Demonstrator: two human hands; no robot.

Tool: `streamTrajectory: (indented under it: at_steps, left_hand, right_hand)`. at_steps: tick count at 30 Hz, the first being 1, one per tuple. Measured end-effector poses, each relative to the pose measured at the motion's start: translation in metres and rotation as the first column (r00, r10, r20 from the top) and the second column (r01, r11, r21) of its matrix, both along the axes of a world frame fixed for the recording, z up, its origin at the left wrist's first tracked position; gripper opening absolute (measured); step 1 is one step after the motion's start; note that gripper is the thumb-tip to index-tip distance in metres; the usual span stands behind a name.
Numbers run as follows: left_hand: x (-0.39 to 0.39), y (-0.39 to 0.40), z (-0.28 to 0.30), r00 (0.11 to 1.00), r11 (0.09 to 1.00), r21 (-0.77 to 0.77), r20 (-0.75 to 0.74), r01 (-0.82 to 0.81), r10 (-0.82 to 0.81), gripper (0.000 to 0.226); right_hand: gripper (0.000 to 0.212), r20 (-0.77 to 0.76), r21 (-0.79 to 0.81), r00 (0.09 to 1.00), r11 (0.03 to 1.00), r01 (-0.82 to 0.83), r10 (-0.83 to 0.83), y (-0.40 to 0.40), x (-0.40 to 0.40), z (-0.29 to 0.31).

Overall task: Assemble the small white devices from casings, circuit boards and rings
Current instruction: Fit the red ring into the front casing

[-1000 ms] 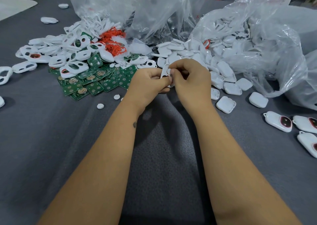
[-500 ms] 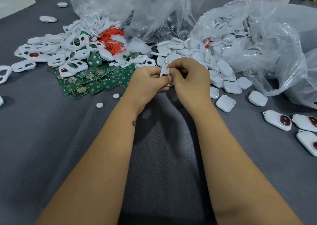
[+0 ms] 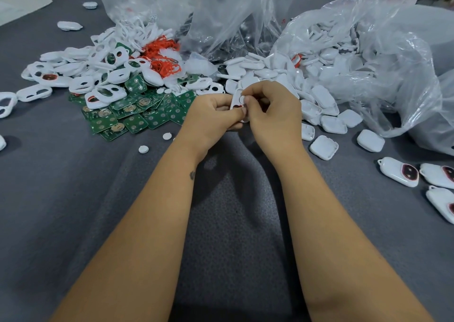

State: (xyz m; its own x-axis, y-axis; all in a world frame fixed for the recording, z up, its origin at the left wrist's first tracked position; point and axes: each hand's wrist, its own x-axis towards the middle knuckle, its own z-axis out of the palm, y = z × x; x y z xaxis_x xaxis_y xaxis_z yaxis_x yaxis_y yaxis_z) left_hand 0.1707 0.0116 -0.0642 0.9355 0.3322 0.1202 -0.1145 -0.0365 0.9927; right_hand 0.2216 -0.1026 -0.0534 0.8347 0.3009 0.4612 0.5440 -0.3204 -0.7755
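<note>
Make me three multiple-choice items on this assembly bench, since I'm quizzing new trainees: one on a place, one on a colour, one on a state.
1. Where does the heap of circuit boards lie?
A. left of the hands
B. inside the right-hand bag
C. at the near table edge

2. What colour are the loose rings behind the boards?
A. blue
B. orange-red
C. black

3. What are the two hands doing?
A. resting flat on the cloth
B. both holding one white casing
C. each holding a separate board

Answers: 1 A, the boards lie left of the left hand. 2 B, the tangle is orange-red. 3 B, the left hand and right hand curl round one casing between them.
</note>
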Motion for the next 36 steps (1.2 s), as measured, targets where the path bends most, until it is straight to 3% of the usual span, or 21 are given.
streamTrajectory:
  at_steps: [10, 13, 16, 21, 25, 29, 36]
  left_hand:
    - [-0.0001, -0.0004, -0.0016, 1.0, 1.0, 0.017, 0.013, -0.01, 0.009, 0.02]
    - [-0.0003, -0.0006, -0.0014, 1.0, 0.999, 0.037, 0.026, -0.014, 0.013, 0.022]
    - [-0.0012, -0.001, -0.0004, 0.999, 1.0, 0.016, 0.05, 0.004, -0.005, 0.023]
    - [-0.0012, -0.0026, 0.0022, 0.999, 1.0, -0.03, 0.039, 0.007, -0.006, 0.023]
    - [-0.0001, -0.0015, 0.0059, 1.0, 0.993, -0.118, -0.019, -0.022, 0.02, 0.019]
    - [-0.0009, -0.0011, 0.0056, 0.999, 0.996, -0.08, -0.034, -0.034, 0.031, 0.016]
    - [-0.0034, 0.002, 0.0071, 0.999, 0.984, -0.18, -0.035, 0.001, -0.007, 0.008]
  right_hand:
    - [0.013, -0.003, 0.023, 1.0, 1.0, 0.011, -0.011, -0.0003, 0.0012, 0.0012]
    - [0.024, 0.008, 0.091, 1.0, 0.995, 0.029, -0.03, -0.001, 0.001, 0.0029]
    - [0.024, -0.069, 0.104, 0.997, 0.994, 0.039, -0.032, -0.0004, 0.0015, 0.0028]
    - [0.013, -0.259, 0.16, 0.965, 0.987, 0.003, 0.04, -0.0017, 0.0055, 0.0048]
    - [0.011, -0.239, 0.153, 0.969, 0.988, -0.029, 0.066, -0.002, 0.0041, 0.0046]
    - [0.012, -0.21, 0.126, 0.974, 0.99, -0.061, 0.087, -0.0021, 0.0027, 0.0052]
    - [0.015, -0.297, 0.299, 0.926, 0.944, -0.141, 0.232, -0.0027, 0.0023, 0.0073]
